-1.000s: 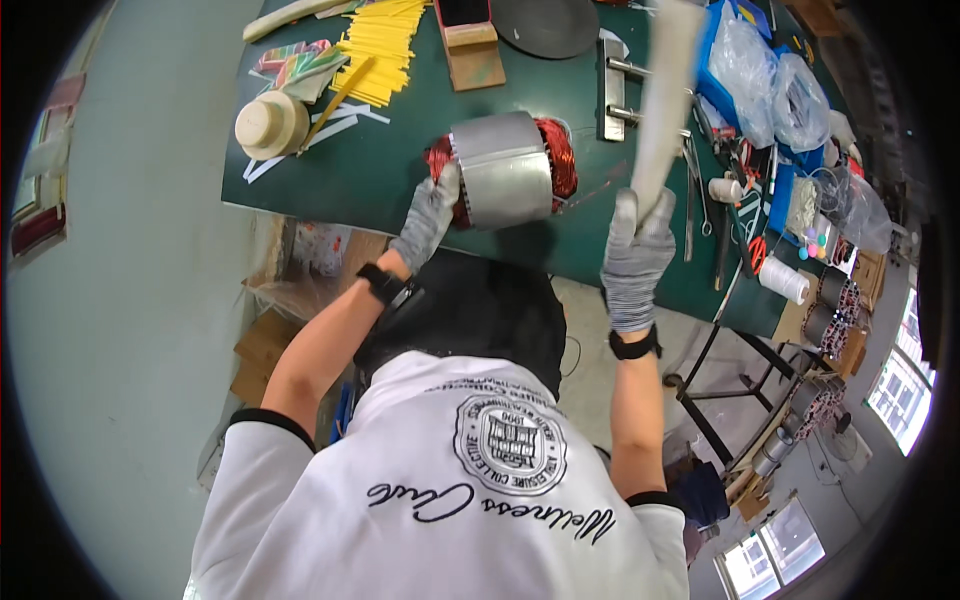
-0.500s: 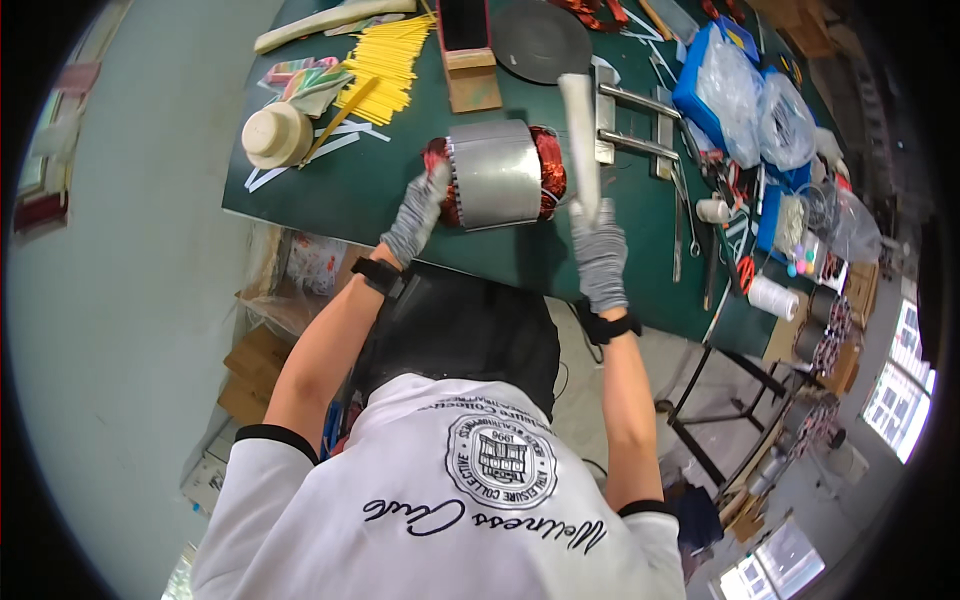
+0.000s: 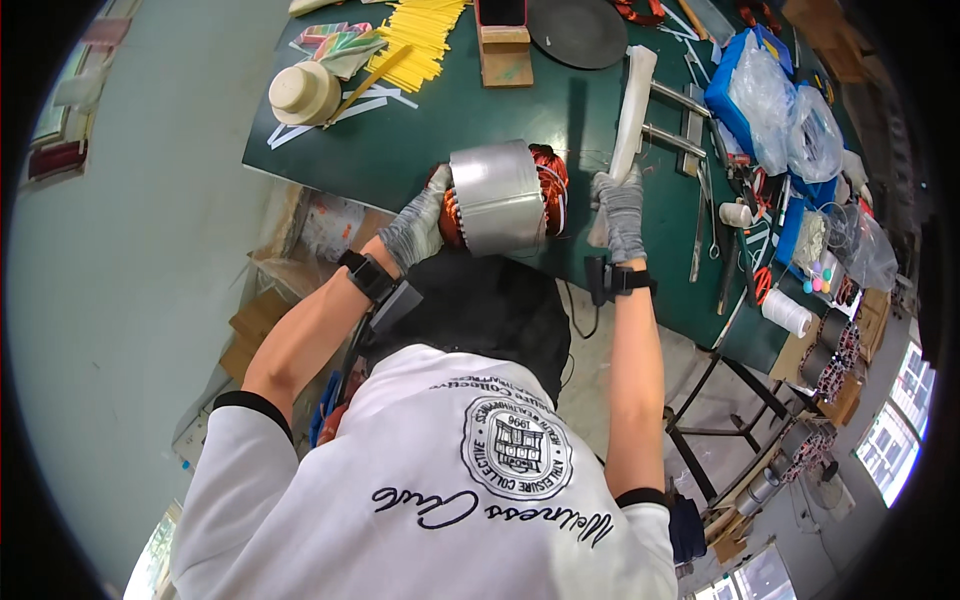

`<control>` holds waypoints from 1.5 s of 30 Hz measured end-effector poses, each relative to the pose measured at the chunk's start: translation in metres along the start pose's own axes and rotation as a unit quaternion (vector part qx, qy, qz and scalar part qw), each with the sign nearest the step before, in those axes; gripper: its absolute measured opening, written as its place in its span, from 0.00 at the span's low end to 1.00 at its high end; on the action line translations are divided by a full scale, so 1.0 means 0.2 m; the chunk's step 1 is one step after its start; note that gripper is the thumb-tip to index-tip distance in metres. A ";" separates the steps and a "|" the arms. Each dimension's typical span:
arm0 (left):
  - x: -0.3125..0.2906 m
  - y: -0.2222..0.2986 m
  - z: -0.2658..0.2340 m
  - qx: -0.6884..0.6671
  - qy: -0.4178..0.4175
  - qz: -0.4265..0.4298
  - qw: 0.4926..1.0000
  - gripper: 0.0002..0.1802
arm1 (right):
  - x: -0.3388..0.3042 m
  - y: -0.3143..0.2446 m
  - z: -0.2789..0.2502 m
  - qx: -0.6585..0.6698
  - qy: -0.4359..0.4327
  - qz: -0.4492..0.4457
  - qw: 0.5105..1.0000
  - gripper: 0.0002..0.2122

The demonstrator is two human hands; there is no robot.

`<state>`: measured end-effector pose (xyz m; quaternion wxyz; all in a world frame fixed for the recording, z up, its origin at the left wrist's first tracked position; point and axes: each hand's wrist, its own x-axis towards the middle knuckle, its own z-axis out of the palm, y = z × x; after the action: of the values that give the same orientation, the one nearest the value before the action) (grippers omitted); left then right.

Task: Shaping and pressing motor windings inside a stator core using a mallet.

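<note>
A motor stator (image 3: 498, 198) lies on its side at the near edge of the green table. It has a silver metal shell, with copper-red wire coils (image 3: 552, 193) bulging from both ends. My left hand (image 3: 422, 218), in a grey glove, grips the stator's left end; some fingers are hidden behind the coils. To the right, my gloved right hand (image 3: 622, 205) is closed round a long off-white beater (image 3: 632, 110), shaped like a flat bat. The beater points away from me, leans slightly right and is apart from the stator.
The green table (image 3: 480, 115) bears yellow strips (image 3: 422, 45), a cream round container (image 3: 303, 93) and a dark round plate (image 3: 577, 32). Right of the beater are metal bars (image 3: 675, 135), loose tools, a blue bin (image 3: 732, 95) with plastic bags, and a white thread spool (image 3: 786, 312).
The stator has come nearer to me and slightly left along the table, with my left hand on it. The beater in my right hand has tilted to the right. The whole view has shifted.
</note>
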<state>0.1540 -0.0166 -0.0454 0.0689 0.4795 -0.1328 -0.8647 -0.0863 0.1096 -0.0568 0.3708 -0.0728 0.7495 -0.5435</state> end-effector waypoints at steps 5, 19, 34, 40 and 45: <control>-0.04 0.02 0.03 -0.030 -0.010 -0.014 0.999 0.28 | -0.15 -0.03 0.00 -0.453 0.152 -0.287 0.830 0.32; -0.01 -0.03 -0.04 -0.068 0.003 0.028 0.997 0.25 | -0.17 -0.16 -0.04 -0.575 -0.095 -0.115 0.804 0.28; 0.07 0.01 -0.06 0.013 -0.018 0.136 0.990 0.30 | -0.60 -0.47 -0.19 -0.177 0.183 -0.203 0.946 0.29; 0.06 0.03 -0.06 0.035 -0.022 0.122 0.992 0.28 | -0.55 -0.37 0.09 -0.297 -0.080 -0.164 0.937 0.27; 0.05 0.02 -0.03 0.008 -0.069 0.117 0.991 0.27 | -0.76 -0.33 0.14 -0.117 0.030 -0.144 0.982 0.25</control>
<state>0.1541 -0.0241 -0.0546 0.1564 0.4007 -0.1991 -0.8805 0.0194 0.1398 0.0697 0.2547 -0.2060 0.8005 -0.5018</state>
